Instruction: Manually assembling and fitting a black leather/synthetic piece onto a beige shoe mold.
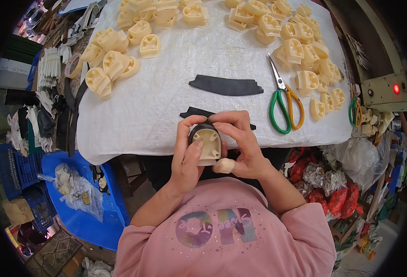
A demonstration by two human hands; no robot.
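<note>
Near the table's front edge, my left hand (188, 150) holds a cream plastic shoe heel (209, 147), its hollow ribbed side facing up. A black strip of thin material (197, 127) curves around the heel's rounded far end. My right hand (243, 147) grips the heel's far edge with its fingers, pressing on the strip; its thumb, wrapped in a pale covering, lies by the near end. Just beyond the hands lies a flat black strip (226, 86). Another black strip (192, 111) is partly hidden under my fingers.
Scissors with green and yellow handles (286, 104) lie right of the strips on the white cloth (166, 92). Cream heels sit in piles at the far left (115, 62) and right (300, 51). A blue tub (83, 221) stands low left; a machine box with a red light (388, 90) is at right.
</note>
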